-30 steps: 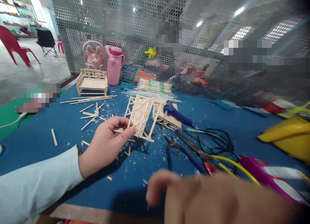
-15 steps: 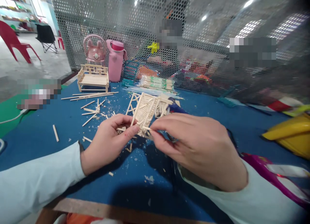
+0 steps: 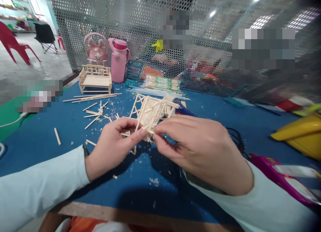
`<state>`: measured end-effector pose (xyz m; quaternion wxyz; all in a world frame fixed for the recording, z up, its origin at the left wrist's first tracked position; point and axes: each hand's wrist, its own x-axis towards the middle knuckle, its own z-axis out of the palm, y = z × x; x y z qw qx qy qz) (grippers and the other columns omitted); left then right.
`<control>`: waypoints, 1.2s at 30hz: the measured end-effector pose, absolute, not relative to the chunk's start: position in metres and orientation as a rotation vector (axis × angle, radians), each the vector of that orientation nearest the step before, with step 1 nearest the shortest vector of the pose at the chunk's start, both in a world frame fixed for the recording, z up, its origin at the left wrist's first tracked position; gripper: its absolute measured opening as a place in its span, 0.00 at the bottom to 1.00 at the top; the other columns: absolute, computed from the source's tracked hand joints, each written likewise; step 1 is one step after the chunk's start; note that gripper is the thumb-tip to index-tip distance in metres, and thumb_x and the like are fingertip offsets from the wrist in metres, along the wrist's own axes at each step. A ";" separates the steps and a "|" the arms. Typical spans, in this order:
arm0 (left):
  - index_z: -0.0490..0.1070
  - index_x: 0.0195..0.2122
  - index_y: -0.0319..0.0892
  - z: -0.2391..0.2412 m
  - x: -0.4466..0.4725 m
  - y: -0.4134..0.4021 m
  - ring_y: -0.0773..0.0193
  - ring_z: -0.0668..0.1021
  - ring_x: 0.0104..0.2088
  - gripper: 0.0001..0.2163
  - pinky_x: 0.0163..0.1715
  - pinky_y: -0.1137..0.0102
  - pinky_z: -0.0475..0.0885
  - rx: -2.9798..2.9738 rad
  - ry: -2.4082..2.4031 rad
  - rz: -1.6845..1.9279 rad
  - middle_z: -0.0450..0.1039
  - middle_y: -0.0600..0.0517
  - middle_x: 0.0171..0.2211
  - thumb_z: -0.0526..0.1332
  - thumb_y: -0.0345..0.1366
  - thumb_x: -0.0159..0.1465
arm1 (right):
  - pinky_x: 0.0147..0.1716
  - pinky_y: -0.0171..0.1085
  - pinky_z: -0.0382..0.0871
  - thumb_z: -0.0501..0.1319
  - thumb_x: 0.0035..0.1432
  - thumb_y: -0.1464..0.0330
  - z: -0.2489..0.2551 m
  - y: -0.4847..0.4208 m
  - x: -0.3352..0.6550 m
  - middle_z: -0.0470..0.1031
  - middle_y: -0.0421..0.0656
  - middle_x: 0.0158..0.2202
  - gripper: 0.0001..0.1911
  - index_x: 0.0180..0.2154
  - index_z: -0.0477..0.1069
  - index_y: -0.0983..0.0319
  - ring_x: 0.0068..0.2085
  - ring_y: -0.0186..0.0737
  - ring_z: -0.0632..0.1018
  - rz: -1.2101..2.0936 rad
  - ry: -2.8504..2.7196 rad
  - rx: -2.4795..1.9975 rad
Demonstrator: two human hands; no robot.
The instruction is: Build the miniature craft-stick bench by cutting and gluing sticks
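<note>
My left hand [image 3: 112, 146] pinches the near left edge of a small model frame made of thin wooden sticks [image 3: 150, 113], held a little above the blue table [image 3: 62, 135]. My right hand [image 3: 200, 148] pinches the same frame at its near lower corner, thumb and fingers pressed together on a stick. Both hands meet in front of me at the middle of the table. Another stick frame piece [image 3: 136, 104] lies just behind the held one.
A finished stick bench [image 3: 95, 78] stands at the back left, with loose sticks [image 3: 92, 98] and chips scattered before it. Two pink bottles [image 3: 119, 64] stand by the mesh screen [image 3: 125, 24]. A blue glue gun [image 3: 184, 109], black cables, a purple tool [image 3: 281, 178] and a yellow object [image 3: 298, 135] lie to the right.
My right hand came up from the near edge and took hold of the stick frame. The frame has tilted flatter between both hands. My left hand kept its grip.
</note>
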<state>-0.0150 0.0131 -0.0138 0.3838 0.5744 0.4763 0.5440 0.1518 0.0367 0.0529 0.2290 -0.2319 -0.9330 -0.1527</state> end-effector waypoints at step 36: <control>0.75 0.30 0.39 -0.011 -0.014 0.014 0.67 0.75 0.32 0.05 0.32 0.75 0.68 1.439 1.237 1.314 0.77 0.53 0.31 0.63 0.35 0.57 | 0.30 0.35 0.63 0.53 0.59 0.72 0.047 0.037 0.153 0.75 0.40 0.25 0.11 0.28 0.71 0.61 0.29 0.36 0.74 -0.500 -2.619 -0.715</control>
